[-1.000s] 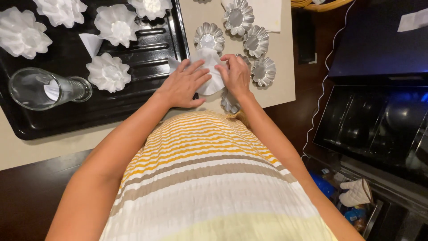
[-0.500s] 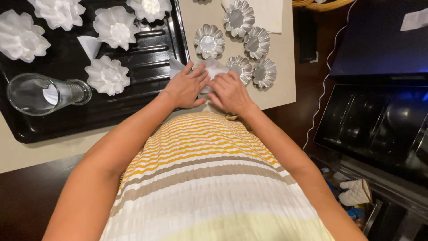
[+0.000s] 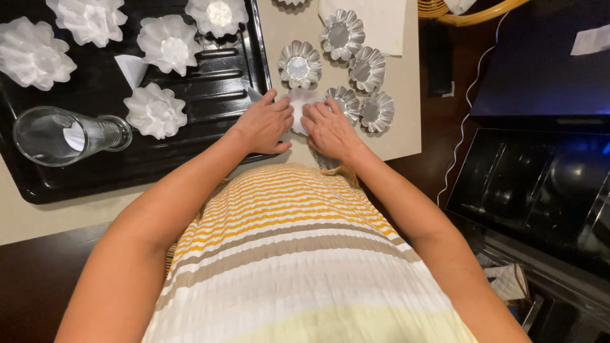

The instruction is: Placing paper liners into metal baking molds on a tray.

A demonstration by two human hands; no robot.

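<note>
Both of my hands rest on a small white paper piece (image 3: 298, 105) lying on the beige counter (image 3: 400, 82). My left hand (image 3: 265, 124) presses its left side, at the edge of the black baking tray (image 3: 210, 95). My right hand (image 3: 329, 127) presses its right side, fingers touching a fluted metal tart mould (image 3: 347, 101). Several more shiny fluted moulds (image 3: 300, 63) stand just beyond my fingers. One mould (image 3: 325, 160) is partly hidden under my right wrist.
On the black tray lie several white fluted paper liners (image 3: 155, 111), a folded paper cone (image 3: 131, 68) and a clear glass (image 3: 60, 135) on its side. A white paper sheet (image 3: 375, 22) lies at the counter's far end. A dark appliance (image 3: 540, 184) sits at the right.
My hands came closer together and moved slightly toward me, flattening the white paper piece against the counter instead of holding it up between them.
</note>
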